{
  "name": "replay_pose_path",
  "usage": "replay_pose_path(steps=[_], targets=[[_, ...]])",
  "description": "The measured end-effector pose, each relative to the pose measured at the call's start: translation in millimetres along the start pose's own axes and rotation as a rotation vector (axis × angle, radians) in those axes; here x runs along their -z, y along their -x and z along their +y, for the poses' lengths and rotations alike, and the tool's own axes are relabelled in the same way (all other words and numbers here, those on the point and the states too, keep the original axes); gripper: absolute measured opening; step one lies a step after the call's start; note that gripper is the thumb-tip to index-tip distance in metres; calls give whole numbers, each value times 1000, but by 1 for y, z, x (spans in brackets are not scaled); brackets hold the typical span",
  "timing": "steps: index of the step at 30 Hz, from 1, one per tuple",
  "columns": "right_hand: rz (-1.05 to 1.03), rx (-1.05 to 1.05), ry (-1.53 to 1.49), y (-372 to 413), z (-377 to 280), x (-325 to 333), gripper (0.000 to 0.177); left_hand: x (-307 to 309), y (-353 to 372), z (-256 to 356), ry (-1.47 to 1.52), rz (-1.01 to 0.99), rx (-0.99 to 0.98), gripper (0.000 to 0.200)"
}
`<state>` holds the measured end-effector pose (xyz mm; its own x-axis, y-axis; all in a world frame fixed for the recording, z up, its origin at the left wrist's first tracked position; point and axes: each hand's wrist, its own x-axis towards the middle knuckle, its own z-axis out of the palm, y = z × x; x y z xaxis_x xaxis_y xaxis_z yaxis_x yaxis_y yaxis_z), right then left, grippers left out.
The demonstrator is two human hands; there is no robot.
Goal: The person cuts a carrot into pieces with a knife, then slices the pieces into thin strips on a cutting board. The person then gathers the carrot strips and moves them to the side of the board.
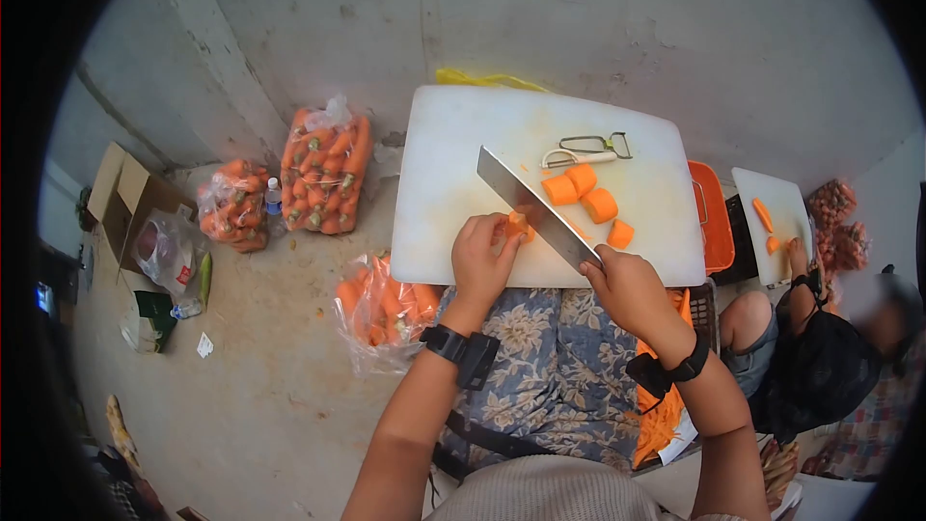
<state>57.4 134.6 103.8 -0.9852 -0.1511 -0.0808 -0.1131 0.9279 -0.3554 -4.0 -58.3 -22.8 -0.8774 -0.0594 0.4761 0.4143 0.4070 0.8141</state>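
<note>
My left hand [484, 253] is closed on a short chunk of carrot [520, 225] near the front of the white cutting board [444, 164]. In my right hand [627, 287] is the handle of a cleaver [526, 198], its broad blade slanting up and left across the board, right beside the held chunk. Several thick carrot pieces [600, 205] lie on the board to the right of the blade. Behind them rest a peeler with a white handle [590, 157] and a second, metal-framed peeler [585, 144].
Bags of whole carrots [326, 174] stand on the floor at left, another carrot bag [371, 304] by my left forearm. An orange bin [712, 222] adjoins the board's right edge. Further right, another person [820, 357] works at a second white board [762, 188]. Carrot shreds [661, 429] lie beside my right leg.
</note>
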Motion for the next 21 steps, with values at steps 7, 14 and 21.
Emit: replay_pose_path(steps=[7, 14, 21], targets=[[19, 19, -9, 3, 2, -8, 25, -1, 3, -3, 30, 11, 30, 28], [192, 77, -36, 16, -11, 20, 26, 11, -27, 39, 38, 99, -117, 23], [13, -84, -44, 14, 20, -24, 26, -8, 0, 11, -71, -116, -94, 27]])
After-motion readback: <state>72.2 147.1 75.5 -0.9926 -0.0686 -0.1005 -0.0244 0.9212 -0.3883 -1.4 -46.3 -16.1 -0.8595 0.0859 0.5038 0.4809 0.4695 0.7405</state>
